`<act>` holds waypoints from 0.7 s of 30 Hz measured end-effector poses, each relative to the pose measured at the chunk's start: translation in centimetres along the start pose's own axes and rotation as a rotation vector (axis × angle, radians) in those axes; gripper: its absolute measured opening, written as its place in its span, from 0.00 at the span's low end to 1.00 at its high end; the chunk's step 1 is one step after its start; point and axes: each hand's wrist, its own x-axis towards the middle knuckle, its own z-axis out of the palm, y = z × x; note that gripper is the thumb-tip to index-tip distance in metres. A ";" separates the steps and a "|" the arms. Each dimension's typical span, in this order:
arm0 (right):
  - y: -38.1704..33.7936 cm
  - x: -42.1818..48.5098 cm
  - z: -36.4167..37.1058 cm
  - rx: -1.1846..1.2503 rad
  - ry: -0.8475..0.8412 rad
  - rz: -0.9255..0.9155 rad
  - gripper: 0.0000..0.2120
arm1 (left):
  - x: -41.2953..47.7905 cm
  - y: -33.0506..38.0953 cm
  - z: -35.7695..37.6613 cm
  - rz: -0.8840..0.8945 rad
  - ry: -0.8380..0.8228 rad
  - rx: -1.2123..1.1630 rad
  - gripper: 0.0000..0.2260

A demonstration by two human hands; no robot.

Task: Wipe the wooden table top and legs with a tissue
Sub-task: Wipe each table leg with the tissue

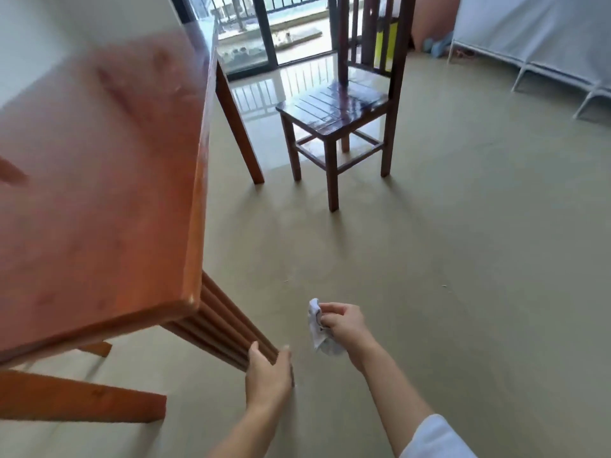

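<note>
The reddish wooden table top point(99, 193) fills the left of the head view, blurred. Its near corner leg point(228, 328) slants down to the floor. My left hand point(267, 375) wraps around the lower end of that leg, thumb on one side and fingers on the other. My right hand point(344, 325) hovers to the right of the leg, apart from it, and pinches a crumpled white tissue point(319, 328) that hangs below its fingers. A far table leg point(238, 127) stands near the chair.
A dark wooden chair point(340, 110) stands on the floor beyond the table's right side. A glass balcony door point(264, 31) is behind it. White metal bed frames point(535, 71) line the right wall. Another table leg point(82, 401) lies low at the left.
</note>
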 end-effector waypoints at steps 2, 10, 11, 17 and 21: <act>-4.7 -3.3 -1.7 0.011 0.042 -0.015 0.15 | -3.4 3.8 -0.9 0.061 -0.034 0.055 0.26; -24.3 -12.2 -7.3 -0.064 0.122 -0.077 0.16 | -11.9 21.1 -3.4 0.203 -0.167 0.132 0.18; -26.4 -12.3 -7.5 -0.062 0.126 -0.080 0.15 | -11.8 23.1 -3.7 0.217 -0.160 0.118 0.18; -37.9 -8.3 -7.4 -0.022 0.105 -0.060 0.15 | -6.4 34.2 -6.1 0.289 -0.063 0.195 0.18; -45.5 -2.9 -7.6 -0.036 0.112 -0.054 0.14 | 0.0 41.8 -5.8 0.301 -0.023 0.244 0.18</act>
